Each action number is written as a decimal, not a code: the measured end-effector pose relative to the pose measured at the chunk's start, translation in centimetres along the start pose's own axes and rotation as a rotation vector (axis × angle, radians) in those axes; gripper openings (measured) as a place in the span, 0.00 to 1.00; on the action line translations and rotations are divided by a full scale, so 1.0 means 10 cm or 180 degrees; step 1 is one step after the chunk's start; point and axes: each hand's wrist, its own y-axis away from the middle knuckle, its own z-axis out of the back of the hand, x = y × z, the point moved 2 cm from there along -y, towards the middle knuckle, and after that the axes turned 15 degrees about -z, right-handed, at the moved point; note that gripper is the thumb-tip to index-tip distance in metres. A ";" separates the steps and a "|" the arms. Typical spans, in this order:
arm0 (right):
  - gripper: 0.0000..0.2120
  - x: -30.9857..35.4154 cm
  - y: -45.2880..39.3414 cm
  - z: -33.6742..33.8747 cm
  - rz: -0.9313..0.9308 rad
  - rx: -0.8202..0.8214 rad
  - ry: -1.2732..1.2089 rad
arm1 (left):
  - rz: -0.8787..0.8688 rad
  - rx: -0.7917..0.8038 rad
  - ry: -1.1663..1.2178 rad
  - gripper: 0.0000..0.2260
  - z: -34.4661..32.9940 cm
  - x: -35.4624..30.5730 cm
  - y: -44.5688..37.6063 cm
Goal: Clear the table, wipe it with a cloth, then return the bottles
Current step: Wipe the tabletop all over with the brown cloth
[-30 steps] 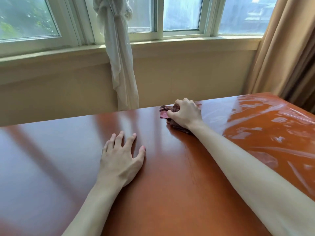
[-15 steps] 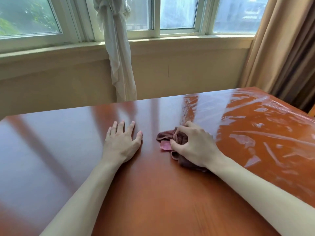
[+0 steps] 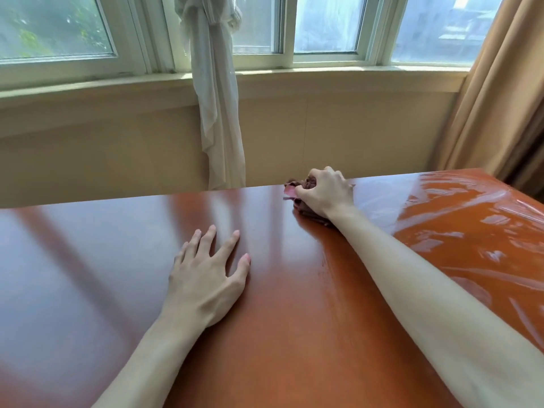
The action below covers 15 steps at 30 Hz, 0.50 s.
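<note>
A glossy red-brown table (image 3: 294,319) fills the lower part of the head view. My right hand (image 3: 325,194) grips a crumpled dark reddish cloth (image 3: 294,191) and presses it on the table at the far edge. The cloth shows beside my fingers and under my wrist. My left hand (image 3: 207,278) rests flat on the table with spread fingers, nearer to me and to the left of the cloth. No bottles are in view.
A clear plastic film (image 3: 477,231) covers the table's right part. Behind the far edge runs a beige wall under a window sill (image 3: 323,75). A knotted white sheer curtain (image 3: 219,113) hangs at the middle, a tan curtain (image 3: 506,92) at the right.
My right hand pulled the cloth toward me half a second ago and has now pushed it back out to the far edge. My left hand has stayed flat on the table.
</note>
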 end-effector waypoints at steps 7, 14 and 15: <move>0.15 -0.60 2.38 0.75 0.0566 0.0252 -0.0081 | -0.0131 0.0111 -0.0489 0.24 0.22 -0.35 0.15; 0.15 -1.10 4.31 1.42 0.0787 0.0398 -0.0126 | -0.0983 0.0107 0.0169 0.21 0.43 -1.12 1.42; 0.15 -1.08 4.23 1.42 0.0720 0.0342 -0.0125 | -0.1051 0.0046 0.0201 0.22 0.45 -1.15 1.63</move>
